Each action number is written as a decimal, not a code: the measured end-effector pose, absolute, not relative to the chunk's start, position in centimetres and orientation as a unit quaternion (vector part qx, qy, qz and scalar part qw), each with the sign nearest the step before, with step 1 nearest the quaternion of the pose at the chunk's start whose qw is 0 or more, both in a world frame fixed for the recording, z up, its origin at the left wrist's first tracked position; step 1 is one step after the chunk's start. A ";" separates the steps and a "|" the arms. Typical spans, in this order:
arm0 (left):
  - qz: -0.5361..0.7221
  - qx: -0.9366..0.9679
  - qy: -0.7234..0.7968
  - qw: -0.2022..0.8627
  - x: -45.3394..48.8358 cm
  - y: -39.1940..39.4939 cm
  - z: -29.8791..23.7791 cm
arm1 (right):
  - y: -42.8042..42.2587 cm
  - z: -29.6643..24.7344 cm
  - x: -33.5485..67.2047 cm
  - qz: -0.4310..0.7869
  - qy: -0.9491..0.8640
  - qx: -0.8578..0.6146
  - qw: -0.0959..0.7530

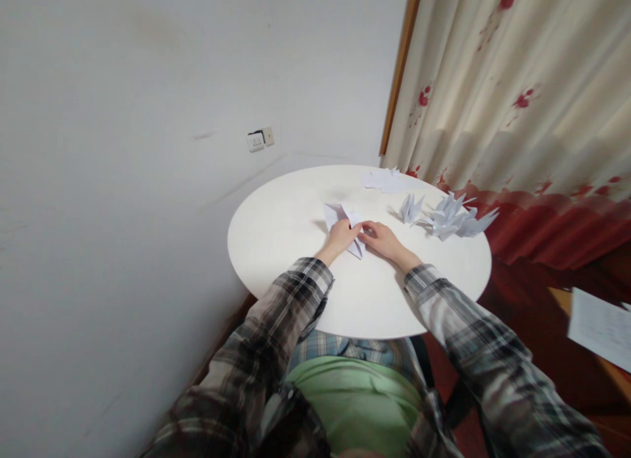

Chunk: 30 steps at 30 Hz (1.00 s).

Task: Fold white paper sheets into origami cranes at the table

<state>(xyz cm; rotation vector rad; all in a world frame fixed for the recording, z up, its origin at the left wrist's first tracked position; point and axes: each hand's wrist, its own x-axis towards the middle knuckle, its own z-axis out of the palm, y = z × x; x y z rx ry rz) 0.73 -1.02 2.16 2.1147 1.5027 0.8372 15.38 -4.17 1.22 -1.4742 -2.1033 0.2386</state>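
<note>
Left hand and right hand are curled closed on part-folded paper, finished-looking shapes grouped at right, flat sheets seemingly unworked at far side.

Creased matt paper — the folded sheet, smooth matt tabletop, soft cloth curtain, plastic-looking wall socket

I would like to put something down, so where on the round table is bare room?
Free: the table at left, between its rim and the held paper; also the near part, between left hand, right hand and front edge. Crowded: the right side, with folded paper figures, and the far right, with loose paper.
</note>
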 end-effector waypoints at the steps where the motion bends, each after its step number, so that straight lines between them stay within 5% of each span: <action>1: 0.298 0.759 0.540 0.210 0.8 -1.0 2.2 | -4.1 1.2 15.4 0.088 -0.784 -0.549 0.278; 16: 0.356 0.754 0.492 0.250 0.9 -0.4 1.2 | -3.9 0.6 15.6 0.084 -0.739 -0.606 0.283; 30: 0.499 0.720 0.476 0.084 0.2 -1.2 2.1 | -3.8 0.9 15.7 0.080 -0.754 -0.596 0.265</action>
